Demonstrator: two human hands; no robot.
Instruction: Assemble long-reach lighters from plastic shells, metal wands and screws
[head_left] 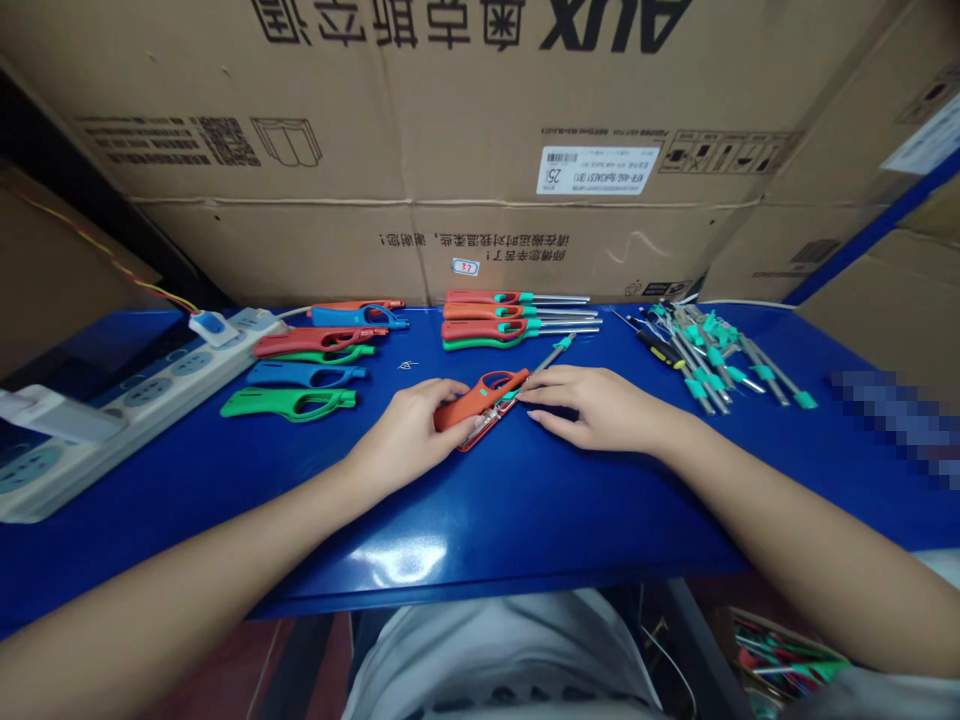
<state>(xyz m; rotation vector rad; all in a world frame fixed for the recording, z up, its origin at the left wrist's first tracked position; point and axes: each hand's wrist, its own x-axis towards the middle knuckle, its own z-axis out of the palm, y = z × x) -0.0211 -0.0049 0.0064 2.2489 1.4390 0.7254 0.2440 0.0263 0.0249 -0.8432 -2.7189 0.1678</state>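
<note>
1. Under your left hand, the rear of the orange lighter is covered by your curled fingers, so you cannot see how far the handle runs; the hand grips it against the blue table.
2. Your right hand lies flat and spread, its fingertips touching the teal collar where the metal nozzle leaves the body; the joint itself is hidden beneath them.
3. You hold one lighter, lying at a slant in the middle of the table between your hands.
4. Behind it sits a stack of finished lighters: four, three orange and one green.
5. To the left lie empty handle shells: six, though the back two overlap and are hard to separate.
6. On the right, the pile of nozzles with teal caps is too tangled to count.
7. The power strip is cut off at the left edge.
8. A patch at the far right is blurred out.
</note>
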